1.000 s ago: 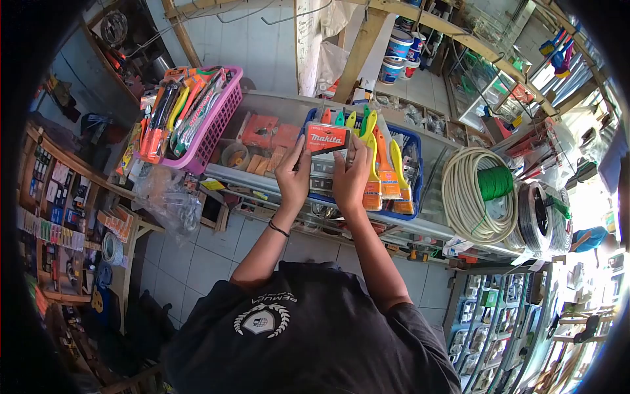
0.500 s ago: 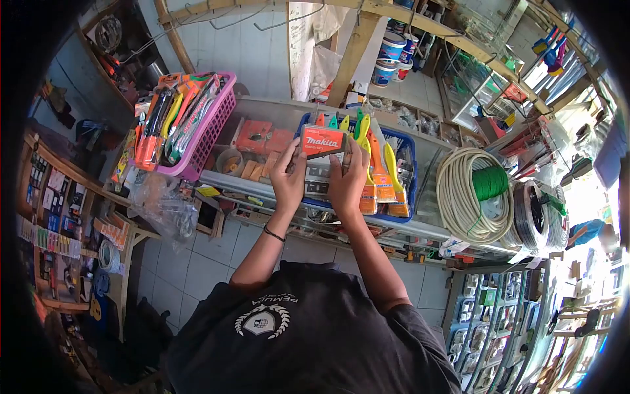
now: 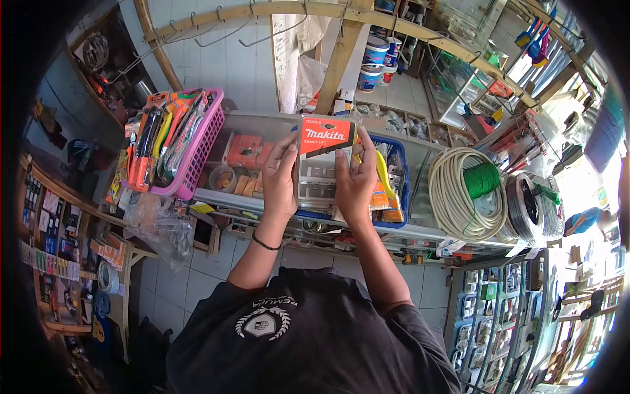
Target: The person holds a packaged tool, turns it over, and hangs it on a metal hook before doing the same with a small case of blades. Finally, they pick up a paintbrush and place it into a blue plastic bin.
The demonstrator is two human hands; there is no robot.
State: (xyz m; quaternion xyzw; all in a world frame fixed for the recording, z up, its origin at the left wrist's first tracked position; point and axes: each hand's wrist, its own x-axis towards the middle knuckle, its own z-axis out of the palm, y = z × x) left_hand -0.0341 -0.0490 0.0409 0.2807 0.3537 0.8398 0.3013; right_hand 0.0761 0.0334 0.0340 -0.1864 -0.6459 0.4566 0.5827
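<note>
A Makita pack of planer blades [image 3: 319, 169], with a red and white card top and slotted metal blades below, is held upright over the glass counter [image 3: 262, 125]. My left hand [image 3: 281, 180] grips its left edge. On the other side my right hand [image 3: 357, 187] holds the right edge, its thumb lying across the front. Behind the pack, a blue basket [image 3: 405, 197] of paintbrushes [image 3: 387, 180] with yellow and orange handles is partly hidden.
A pink basket [image 3: 197, 157] full of packaged cutters and tools stands on the left. To the right are a coiled pale hose [image 3: 453, 197] and green cord [image 3: 481, 180]. Wire hooks [image 3: 272, 34] hang from a wooden beam overhead. Paint buckets [image 3: 373, 62] stand behind the counter.
The pack has tilted more upright and come closer, so its card and blades show more fully. It covers more of the brushes. My view has shifted slightly.
</note>
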